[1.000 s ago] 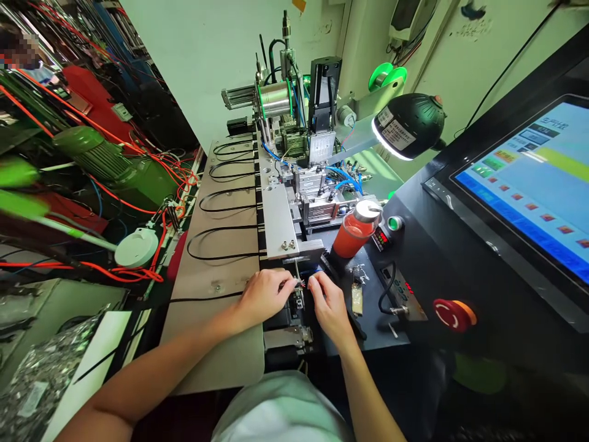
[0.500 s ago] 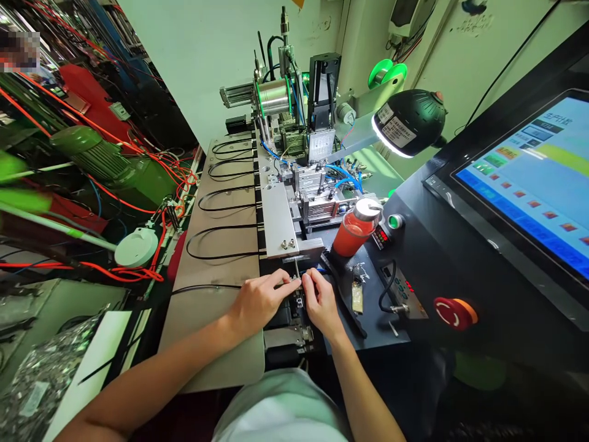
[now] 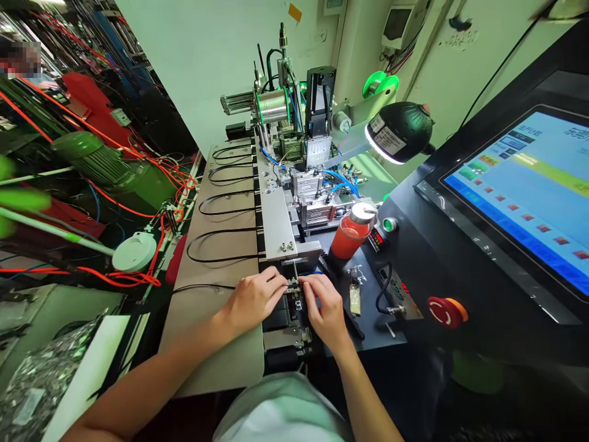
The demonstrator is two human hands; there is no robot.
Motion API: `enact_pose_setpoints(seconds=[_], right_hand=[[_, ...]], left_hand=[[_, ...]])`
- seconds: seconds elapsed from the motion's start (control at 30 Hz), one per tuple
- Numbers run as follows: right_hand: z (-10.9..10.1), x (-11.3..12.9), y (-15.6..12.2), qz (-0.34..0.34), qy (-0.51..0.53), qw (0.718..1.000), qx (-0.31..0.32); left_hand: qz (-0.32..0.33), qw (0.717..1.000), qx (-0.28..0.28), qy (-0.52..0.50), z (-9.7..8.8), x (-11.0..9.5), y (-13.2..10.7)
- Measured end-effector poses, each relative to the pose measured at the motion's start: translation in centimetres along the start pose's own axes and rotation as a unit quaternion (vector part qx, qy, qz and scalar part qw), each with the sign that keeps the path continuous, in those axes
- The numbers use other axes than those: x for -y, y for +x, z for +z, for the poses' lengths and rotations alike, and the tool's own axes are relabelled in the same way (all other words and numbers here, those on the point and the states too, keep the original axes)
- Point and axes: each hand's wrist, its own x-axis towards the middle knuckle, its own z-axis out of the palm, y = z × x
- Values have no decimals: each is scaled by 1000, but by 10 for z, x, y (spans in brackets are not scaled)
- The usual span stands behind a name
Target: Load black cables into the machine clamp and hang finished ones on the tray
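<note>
Single head-worn camera, looking forward and down from above the person's chest (image 3: 278, 417). Near view of the left hand (image 3: 254, 301) and right hand (image 3: 324, 312), low and central. Wide field: machine (image 3: 294, 166) straight ahead, touchscreen (image 3: 518, 196) to the right, motor (image 3: 87, 156) to the left.

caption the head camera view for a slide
Left hand and right hand meet at a small metal fixture on an automated machine.
</note>
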Motion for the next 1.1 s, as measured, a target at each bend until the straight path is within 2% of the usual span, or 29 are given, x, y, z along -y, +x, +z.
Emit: enact_pose_setpoints(seconds=[0.13, 0.23, 0.4, 0.7, 0.77, 0.87, 0.93, 1.03, 1.07, 1.1], right_hand=[[-3, 4, -5, -23, -39, 999, -25], [-5, 5, -6, -13, -47, 998, -42], [-5, 7, -6, -10, -29, 999, -26], [-19, 18, -17, 27, -53, 994, -92], [-23, 23, -19, 26, -43, 994, -95], [-31, 29, -21, 17, -35, 995, -94], [-37, 30, -23, 9, -31, 995, -92], [-45, 29, -24, 11, -21, 996, -91], [-47, 28, -24, 14, -17, 996, -90], [-47, 28, -23, 15, -13, 996, -91]], left_hand=[[-6, 1000, 21, 13, 0, -2, 1], [-7, 1000, 28, 11, 0, -3, 1], [-12, 999, 31, 22, -1, -3, 0], [-29, 997, 60, 25, 2, -7, 1], [-42, 997, 69, 11, -3, -7, 2], [-81, 993, 85, -19, -31, 7, -1], [-100, 988, 106, -43, -61, 30, -14], [-144, 980, 124, -55, -111, 85, -57], [-170, 978, 109, -48, -125, 106, -76], [-190, 979, 64, -32, -139, 126, -95]])
